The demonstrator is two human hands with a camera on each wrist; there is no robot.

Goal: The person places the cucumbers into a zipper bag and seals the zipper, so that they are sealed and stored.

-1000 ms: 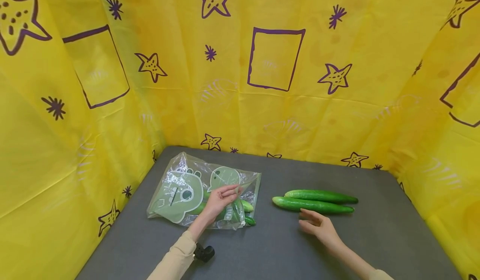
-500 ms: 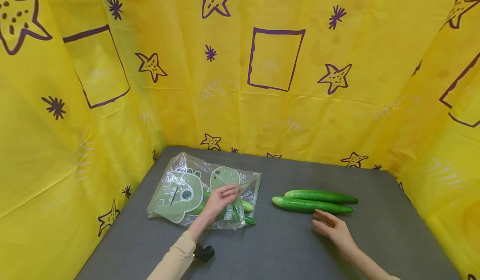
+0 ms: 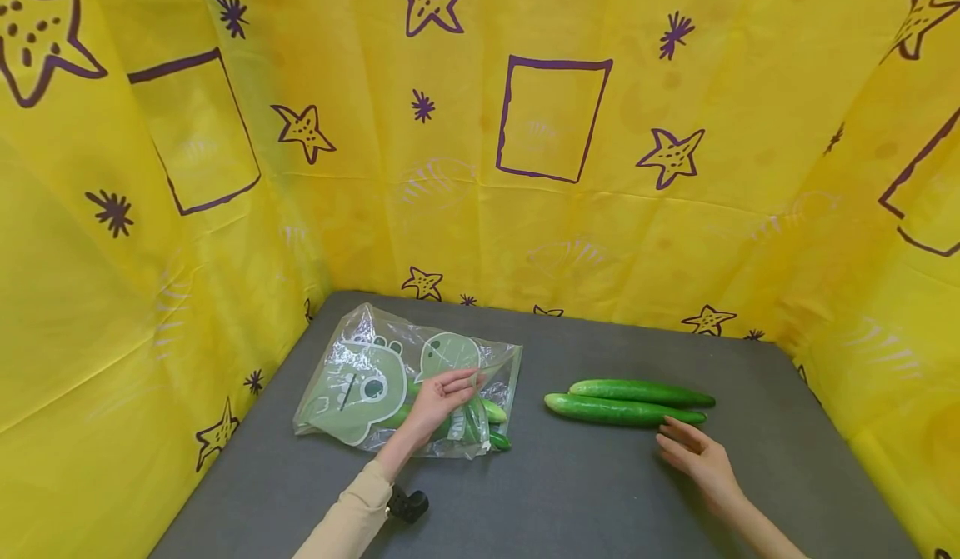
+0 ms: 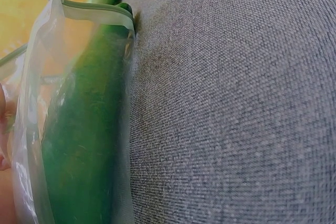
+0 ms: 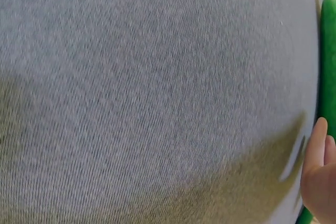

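Observation:
A clear plastic bag (image 3: 360, 376) printed with pale green cartoon animals lies on the left of the table. Its opening faces right, and my left hand (image 3: 433, 405) pinches the raised upper edge there. Cucumbers (image 3: 495, 411) are inside, with their ends showing at the mouth; the left wrist view has a cucumber (image 4: 79, 140) close up behind the film. To the right, two cucumbers lie side by side, a front one (image 3: 615, 410) and a rear one (image 3: 637, 389). My right hand (image 3: 701, 463), fingers loosely bent, is at the front cucumber's right end; contact is unclear.
A grey cloth-covered table (image 3: 540, 492) carries everything. Yellow curtains (image 3: 465, 217) with starfish drawings enclose its back and sides. A small black object (image 3: 408, 506) is beside my left forearm.
My right hand has slid rightward along the near side of the front cucumber, from its middle to its right end. The left hand, bag and cucumbers have stayed in place.

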